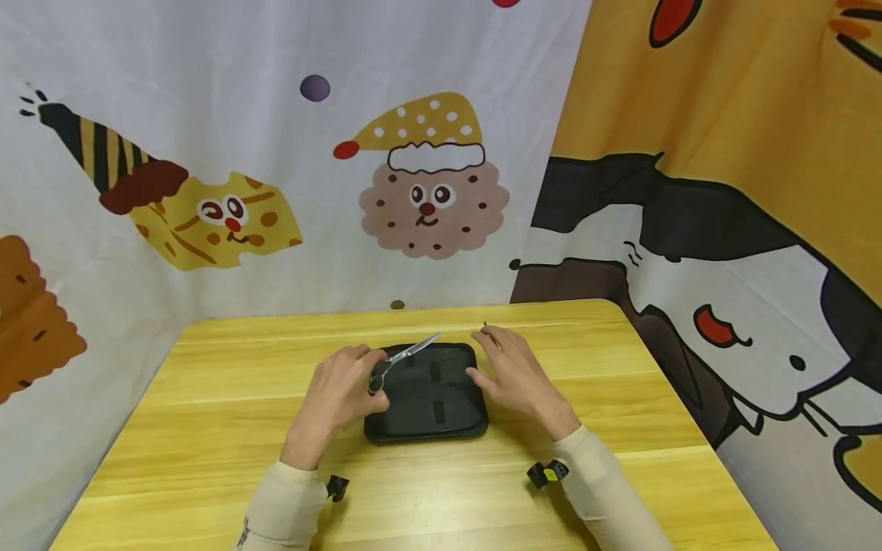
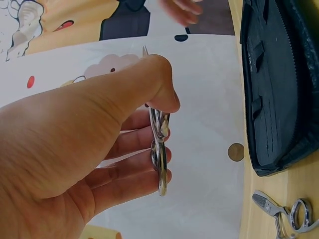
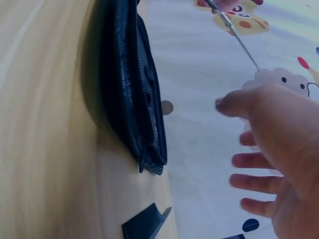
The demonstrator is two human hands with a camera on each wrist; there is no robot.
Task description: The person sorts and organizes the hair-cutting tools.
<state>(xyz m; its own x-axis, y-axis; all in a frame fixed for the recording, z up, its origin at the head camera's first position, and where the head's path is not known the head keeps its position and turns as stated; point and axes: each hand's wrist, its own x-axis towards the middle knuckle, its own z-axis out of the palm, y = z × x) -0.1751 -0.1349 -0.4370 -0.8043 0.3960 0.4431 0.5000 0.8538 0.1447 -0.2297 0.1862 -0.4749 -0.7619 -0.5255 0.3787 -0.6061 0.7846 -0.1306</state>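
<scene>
My left hand [image 1: 338, 394] holds silver scissors [image 1: 413, 350] above the left side of a black zip case [image 1: 413, 413]. Their blades point away to the upper right, and the thumb presses them against the fingers in the left wrist view. The case lies on the table with its dark inner side, which has small loops, facing up. To the right of the case hovers my right hand [image 1: 517, 375], fingers spread and holding nothing, as the right wrist view shows. A second pair of scissors with a toothed blade [image 2: 266, 201] rests on the table beside the case.
The wooden table [image 1: 227, 428] ends at a cartoon-printed curtain [image 1: 262, 153] behind it and on both sides. A small dark, folded-looking piece [image 3: 144, 221] lies near the far edge, past the case; its kind is unclear.
</scene>
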